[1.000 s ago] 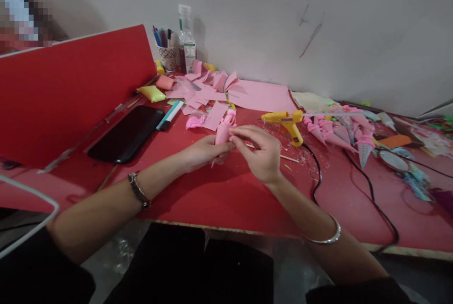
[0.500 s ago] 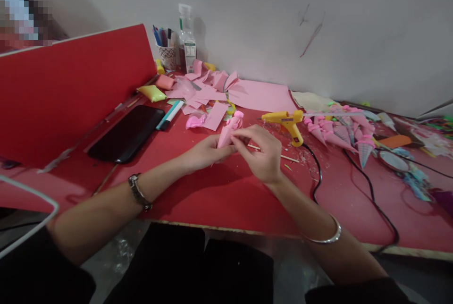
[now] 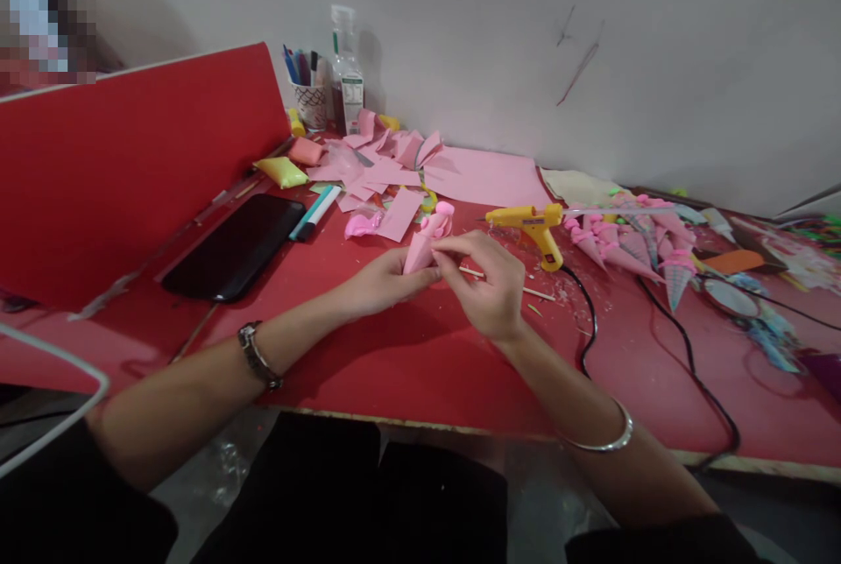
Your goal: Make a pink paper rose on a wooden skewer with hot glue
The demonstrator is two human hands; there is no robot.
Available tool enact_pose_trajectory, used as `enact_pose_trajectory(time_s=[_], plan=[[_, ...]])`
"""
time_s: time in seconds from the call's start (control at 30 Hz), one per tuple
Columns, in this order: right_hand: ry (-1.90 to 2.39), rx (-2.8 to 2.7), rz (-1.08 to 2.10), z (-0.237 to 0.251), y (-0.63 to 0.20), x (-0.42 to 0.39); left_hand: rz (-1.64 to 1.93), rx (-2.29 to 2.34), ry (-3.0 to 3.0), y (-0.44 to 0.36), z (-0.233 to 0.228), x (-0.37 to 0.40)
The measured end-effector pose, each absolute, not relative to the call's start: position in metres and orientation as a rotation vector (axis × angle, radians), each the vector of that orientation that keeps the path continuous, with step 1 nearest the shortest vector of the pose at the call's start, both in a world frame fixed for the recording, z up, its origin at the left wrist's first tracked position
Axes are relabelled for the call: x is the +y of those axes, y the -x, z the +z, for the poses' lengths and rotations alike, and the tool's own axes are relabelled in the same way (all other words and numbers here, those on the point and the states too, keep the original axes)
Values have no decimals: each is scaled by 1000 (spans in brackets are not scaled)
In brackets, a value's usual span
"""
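Observation:
A pink paper cone (image 3: 419, 254) with bright pink clay (image 3: 444, 209) along its top is held point-down over the table's front half. My left hand (image 3: 381, 285) wraps round its lower part, thumb across the front. My right hand (image 3: 487, 280) is closed in a pinch, its thumb and forefinger tips touching the cone's right side just below the clay. Whatever lies between those fingertips is too small to make out. Behind the cone are a pink paper piece (image 3: 400, 214) and a shiny pink packet (image 3: 363, 224). A thin wooden stick (image 3: 539, 293) lies partly behind my right hand.
A yellow glue gun (image 3: 540, 231) with a black cord lies to the right, near a pile of finished-looking cones (image 3: 631, 240). At left are a black phone (image 3: 233, 249) and markers (image 3: 319, 212). Pink paper scraps (image 3: 374, 165), a pen cup (image 3: 310, 104) and a bottle (image 3: 348, 78) stand behind.
Both hands and the cone stay almost in place. My right fingertips have shifted very slightly against the cone's side, and the cone's top has moved a touch.

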State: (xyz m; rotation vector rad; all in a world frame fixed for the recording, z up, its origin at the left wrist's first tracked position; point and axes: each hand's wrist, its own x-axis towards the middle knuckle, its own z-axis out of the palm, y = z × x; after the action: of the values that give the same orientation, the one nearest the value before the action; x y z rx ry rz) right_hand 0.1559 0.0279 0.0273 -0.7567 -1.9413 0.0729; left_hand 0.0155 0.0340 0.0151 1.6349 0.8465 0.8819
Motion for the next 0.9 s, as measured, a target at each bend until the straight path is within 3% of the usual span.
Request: enact_pose_trajectory(time_s=[0.53, 0.9], plan=[[738, -1870, 120, 28, -155, 26, 904, 887, -1576, -15, 16, 34], [789, -2013, 178, 26, -154, 31, 1091, 678, -1298, -17, 10, 39]])
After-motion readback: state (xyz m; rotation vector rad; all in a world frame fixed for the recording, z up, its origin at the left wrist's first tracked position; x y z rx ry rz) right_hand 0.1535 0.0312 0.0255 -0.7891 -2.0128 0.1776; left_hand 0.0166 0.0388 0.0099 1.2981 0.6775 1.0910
